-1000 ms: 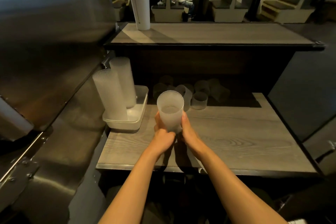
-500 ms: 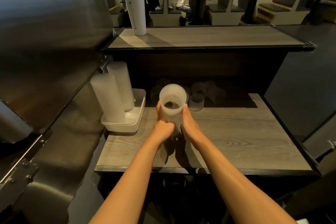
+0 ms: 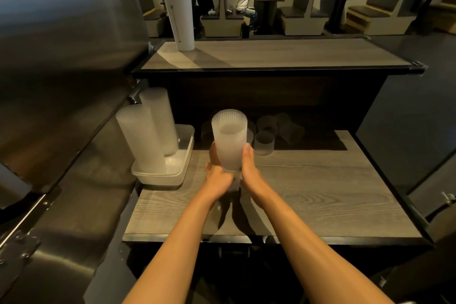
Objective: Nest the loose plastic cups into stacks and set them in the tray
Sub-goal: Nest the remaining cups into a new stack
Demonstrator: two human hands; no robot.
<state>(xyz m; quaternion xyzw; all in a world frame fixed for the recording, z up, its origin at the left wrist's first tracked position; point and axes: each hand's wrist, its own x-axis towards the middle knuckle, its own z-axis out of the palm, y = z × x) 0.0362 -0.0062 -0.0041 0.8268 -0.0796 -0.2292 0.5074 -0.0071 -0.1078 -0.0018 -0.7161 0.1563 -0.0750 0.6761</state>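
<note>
A stack of frosted ribbed plastic cups stands upright over the middle of the wooden table, held between both hands. My left hand grips its lower part from the left; my right hand wraps it from the right with the thumb up the side. The white tray sits at the table's left edge and holds two tall cup stacks. Several loose cups lie and stand at the back of the table in shadow.
A raised counter runs behind the table, with a stack of white cups on its left end. A steel surface borders the left side. Two seated people and booths are far behind.
The held stack has tilted more upright and looks taller in my hands; the view has dropped a little. Both hands keep their hold.
</note>
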